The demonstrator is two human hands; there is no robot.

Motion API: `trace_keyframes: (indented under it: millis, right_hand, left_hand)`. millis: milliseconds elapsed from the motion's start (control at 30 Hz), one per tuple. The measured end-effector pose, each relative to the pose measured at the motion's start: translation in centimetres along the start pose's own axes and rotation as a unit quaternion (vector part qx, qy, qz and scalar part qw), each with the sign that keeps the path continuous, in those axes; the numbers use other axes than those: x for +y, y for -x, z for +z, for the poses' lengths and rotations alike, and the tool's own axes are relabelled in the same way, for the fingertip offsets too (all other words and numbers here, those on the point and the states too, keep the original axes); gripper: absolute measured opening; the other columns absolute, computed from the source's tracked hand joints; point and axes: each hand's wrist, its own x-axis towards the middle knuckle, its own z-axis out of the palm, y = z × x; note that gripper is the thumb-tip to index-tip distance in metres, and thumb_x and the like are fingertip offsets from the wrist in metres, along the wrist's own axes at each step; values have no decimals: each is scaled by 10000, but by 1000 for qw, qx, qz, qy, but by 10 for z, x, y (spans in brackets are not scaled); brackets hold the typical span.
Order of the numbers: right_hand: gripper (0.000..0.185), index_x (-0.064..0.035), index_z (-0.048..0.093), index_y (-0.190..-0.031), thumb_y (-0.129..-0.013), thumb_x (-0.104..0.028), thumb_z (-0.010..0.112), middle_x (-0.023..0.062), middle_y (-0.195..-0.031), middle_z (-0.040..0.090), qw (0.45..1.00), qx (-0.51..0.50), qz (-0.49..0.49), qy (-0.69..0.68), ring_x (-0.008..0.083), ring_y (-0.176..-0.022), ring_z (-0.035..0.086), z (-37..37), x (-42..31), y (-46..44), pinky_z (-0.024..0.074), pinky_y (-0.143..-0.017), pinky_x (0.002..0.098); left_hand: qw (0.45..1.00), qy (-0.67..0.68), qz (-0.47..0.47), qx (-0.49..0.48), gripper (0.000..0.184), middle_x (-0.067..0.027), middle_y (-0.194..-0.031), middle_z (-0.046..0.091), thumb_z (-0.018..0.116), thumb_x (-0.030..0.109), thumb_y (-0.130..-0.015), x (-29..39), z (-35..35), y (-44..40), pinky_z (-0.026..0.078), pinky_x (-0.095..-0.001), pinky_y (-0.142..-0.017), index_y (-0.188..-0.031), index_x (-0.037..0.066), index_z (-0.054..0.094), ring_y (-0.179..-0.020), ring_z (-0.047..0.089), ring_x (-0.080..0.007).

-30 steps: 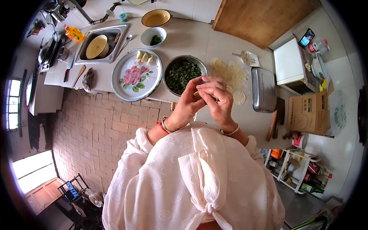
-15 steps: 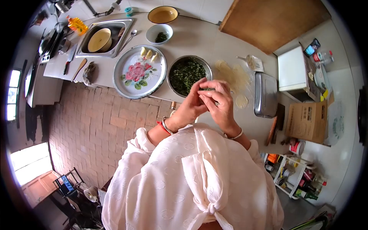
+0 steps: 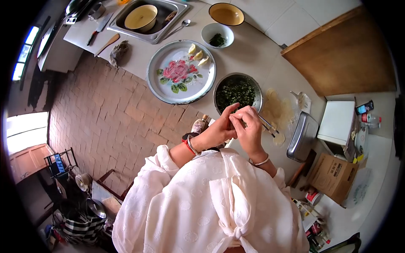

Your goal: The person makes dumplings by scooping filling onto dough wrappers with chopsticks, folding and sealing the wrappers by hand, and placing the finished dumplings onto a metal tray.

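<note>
My left hand (image 3: pixel 216 131) and my right hand (image 3: pixel 249 130) meet at the near edge of a metal bowl (image 3: pixel 238 90) of chopped greens. Both have bent fingers pressed together around something small that the fingers hide. Chopsticks (image 3: pixel 268 126) stick out from the bowl, right of my right hand. Thin round wrappers (image 3: pixel 276 110) lie on the counter beyond them. Left of the bowl is a large floral tray (image 3: pixel 182 71) with several folded dumplings (image 3: pixel 197 55) near its far rim.
A white bowl (image 3: pixel 217 35) with some greens and a yellow bowl (image 3: pixel 226 14) stand behind. The sink (image 3: pixel 147 19), a spoon (image 3: pixel 179 27) and a knife (image 3: pixel 99 28) are at the left. A metal lidded box (image 3: pixel 303 137) and a carton (image 3: pixel 333 175) lie to the right.
The view has turned, so the counter appears rotated and the tray and bowl sit further right. The chopsticks now show beside my right hand. My hands stay together, fingers more tightly pinched.
</note>
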Motion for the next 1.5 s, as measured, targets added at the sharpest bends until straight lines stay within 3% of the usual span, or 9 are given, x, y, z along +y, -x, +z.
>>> trace_keyframes:
  millis: [133, 167, 300, 400, 567, 767, 1100, 1267, 1500]
  right_hand:
    - [99, -31, 621, -757, -789, -25, 715, 61, -766, 567, 999, -6, 29, -23, 243, -746, 536, 30, 14, -21, 445, -666, 365]
    - [100, -27, 621, -751, -790, -20, 713, 63, -757, 564, 999, -1, 36, -27, 242, -737, 534, 39, 19, -26, 444, -651, 361]
    - [100, 5, 642, -783, -813, -48, 721, 76, -801, 616, 991, -26, 105, -74, 239, -738, 585, 74, 45, -43, 474, -663, 342]
    - [120, 32, 691, -898, -862, -82, 702, 121, -877, 648, 974, -70, 172, -129, 191, -722, 636, 92, 50, -68, 503, -622, 304]
    - [130, 50, 661, -862, -872, -80, 669, 93, -714, 662, 959, -169, 214, -71, 155, -593, 628, 119, 98, -102, 501, -566, 279]
    - [134, 61, 626, -777, -842, -57, 624, 115, -615, 647, 928, -129, 333, -109, 178, -506, 648, 157, 139, -146, 502, -472, 293]
    - [115, 52, 596, -749, -826, -31, 613, 138, -660, 662, 877, -106, 455, -111, 258, -528, 691, 186, 179, -167, 559, -455, 317]
    - [113, 53, 591, -856, -861, -58, 612, 143, -692, 669, 857, -90, 479, -167, 244, -536, 687, 178, 173, -168, 560, -461, 317]
    - [184, 36, 615, -983, -938, -138, 576, 101, -729, 682, 912, -88, 368, -158, 142, -584, 658, 115, 153, -157, 517, -540, 259]
  left_hand:
    - [996, 45, -21, 70, 774, -65, -1099, 543, 607, -27, -900, 4, -26, -3, 468, -237, -710, -1509, 58, 137, -860, 537, -98]
    - [996, 59, -3, 71, 700, -60, -1206, 535, 620, 14, -920, -1, -36, -4, 492, -263, -818, -1492, 71, 221, -1008, 553, -120]
    - [987, 50, -28, 153, 526, -2, -1054, 545, 603, 57, -947, 2, -71, -11, 411, -195, -658, -1411, 48, 354, -820, 500, -47]
    - [980, 45, -27, 191, 434, 13, -1033, 548, 607, 83, -957, 1, -103, -22, 413, -182, -667, -1348, 38, 422, -829, 489, -27]
    - [984, 11, -17, 175, 408, 2, -1028, 582, 605, 61, -947, -3, -158, -45, 449, -199, -749, -1320, 21, 445, -889, 533, -50]
    - [966, -40, -22, 255, 418, -51, -1073, 600, 637, -8, -889, -30, -212, -86, 504, -236, -748, -1269, -29, 464, -909, 596, -108]
    - [807, -465, 56, 361, 463, -157, -1036, 564, 678, -49, -759, -32, -206, -106, 541, -377, -693, -1191, 50, 544, -816, 660, -305]
    - [752, -546, 17, 370, 174, -139, -916, 627, 653, 123, -847, -28, -208, -116, 509, -419, -644, -1012, 70, 643, -737, 647, -343]
    - [736, -566, 34, 370, 137, -119, -933, 625, 643, 138, -864, -18, -213, -121, 507, -410, -653, -979, 68, 666, -760, 641, -325]
